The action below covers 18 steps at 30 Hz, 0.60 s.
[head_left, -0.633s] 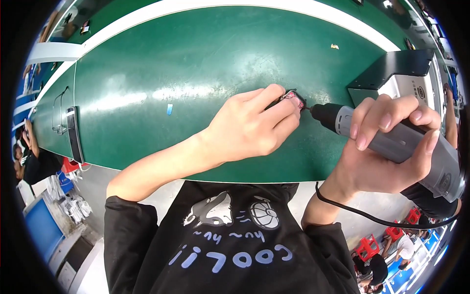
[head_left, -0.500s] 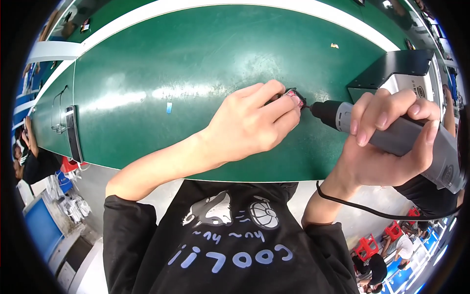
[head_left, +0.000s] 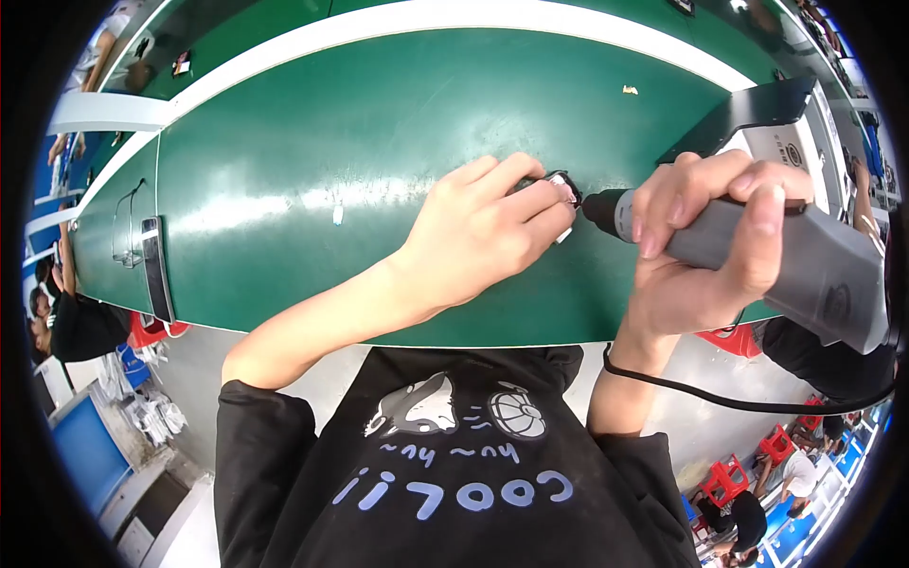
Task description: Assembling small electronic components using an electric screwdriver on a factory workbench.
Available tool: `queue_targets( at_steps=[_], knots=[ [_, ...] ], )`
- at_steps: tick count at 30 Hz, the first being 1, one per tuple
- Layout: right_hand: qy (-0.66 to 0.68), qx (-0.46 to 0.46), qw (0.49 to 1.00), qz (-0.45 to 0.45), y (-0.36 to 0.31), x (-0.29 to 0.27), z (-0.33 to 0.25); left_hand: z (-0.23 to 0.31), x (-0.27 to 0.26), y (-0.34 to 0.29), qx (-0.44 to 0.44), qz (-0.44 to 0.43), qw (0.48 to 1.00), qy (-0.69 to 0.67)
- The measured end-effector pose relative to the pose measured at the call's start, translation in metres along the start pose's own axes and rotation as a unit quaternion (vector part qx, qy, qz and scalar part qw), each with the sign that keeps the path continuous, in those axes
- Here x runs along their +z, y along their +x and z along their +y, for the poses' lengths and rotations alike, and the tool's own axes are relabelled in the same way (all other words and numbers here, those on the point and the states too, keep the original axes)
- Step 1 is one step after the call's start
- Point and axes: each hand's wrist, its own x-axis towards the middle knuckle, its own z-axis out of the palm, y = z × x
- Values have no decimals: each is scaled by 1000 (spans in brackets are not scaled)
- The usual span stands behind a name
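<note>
A small dark-edged part (head_left: 566, 182) with a whitish, pinkish face is pinched in the fingers of my left hand (head_left: 488, 222), just above the green tabletop (head_left: 312, 256). The fingers cover most of it, so its exact kind does not show. My right hand (head_left: 705, 227) is wrapped round a grey electric screwdriver (head_left: 819, 270), which lies nearly level and points left. Its black nose (head_left: 601, 208) is right up against the part's right edge, and I cannot tell whether the tip touches. A black cord (head_left: 701, 396) loops below my right wrist.
A black-and-white box-shaped device (head_left: 767, 137) stands at the right. On the left are a black bar-shaped object (head_left: 156, 270) and a wire stand (head_left: 126, 232). A small pale strip (head_left: 338, 214) and a yellowish scrap (head_left: 631, 91) lie on the table. Red stools (head_left: 727, 481) and people are beyond.
The screwdriver has moved left, and its nose has come closer to the part. The part has turned slightly in my left fingers, with a white edge now showing below them. The view has shifted a little.
</note>
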Motion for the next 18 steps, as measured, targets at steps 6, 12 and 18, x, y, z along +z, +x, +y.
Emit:
queue_targets(
  at_steps=[6, 12, 18],
  knots=[
    [109, -73, 985, 116, -37, 0, -25, -4, 0, -9, 12, 32, 999, 19],
    [38, -92, 983, 154, -23, -28, -66, -11, 11, -5, 10, 71, 997, -29],
    [-13, -119, 987, 104, 6, -83, -95, -40, 3, 10, -38, 87, 995, -25]
  ],
)
